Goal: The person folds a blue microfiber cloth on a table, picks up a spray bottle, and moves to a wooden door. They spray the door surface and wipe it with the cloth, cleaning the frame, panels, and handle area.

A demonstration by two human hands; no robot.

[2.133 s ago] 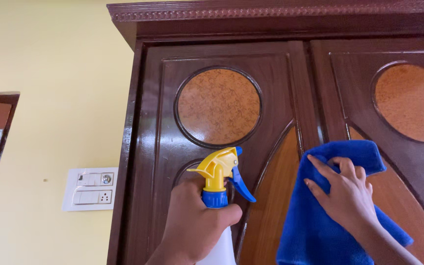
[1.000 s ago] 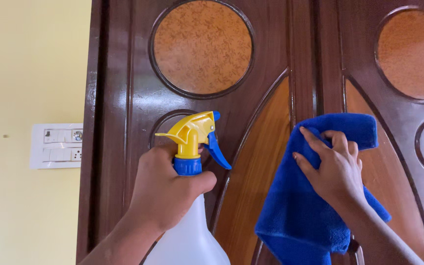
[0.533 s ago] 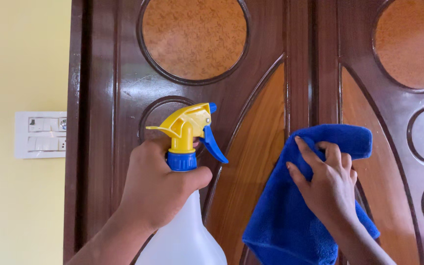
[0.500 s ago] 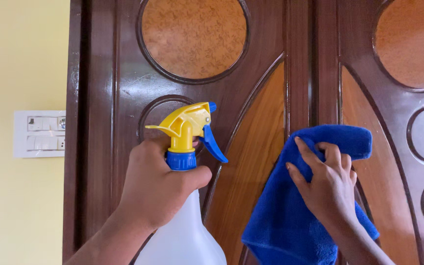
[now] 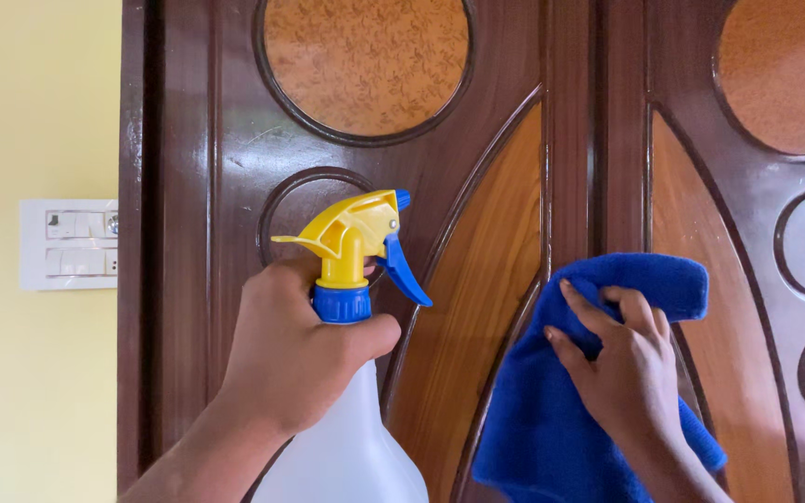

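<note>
While left hand point(image 5: 295, 359) grips spray bottle point(image 5: 351, 373) (upright), right hand point(image 5: 626, 368) flat on blue cloth point(image 5: 552, 428)

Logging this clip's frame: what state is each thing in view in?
Translucent white spray bottle with yellow-and-blue trigger head: upright, gripped at the neck by the left hand, trigger not pulled.
Blue microfibre cloth: folded, pressed to the door by the right hand.
Dark brown wooden wardrobe doors: shut.
White wall switch plate: mounted.
</note>
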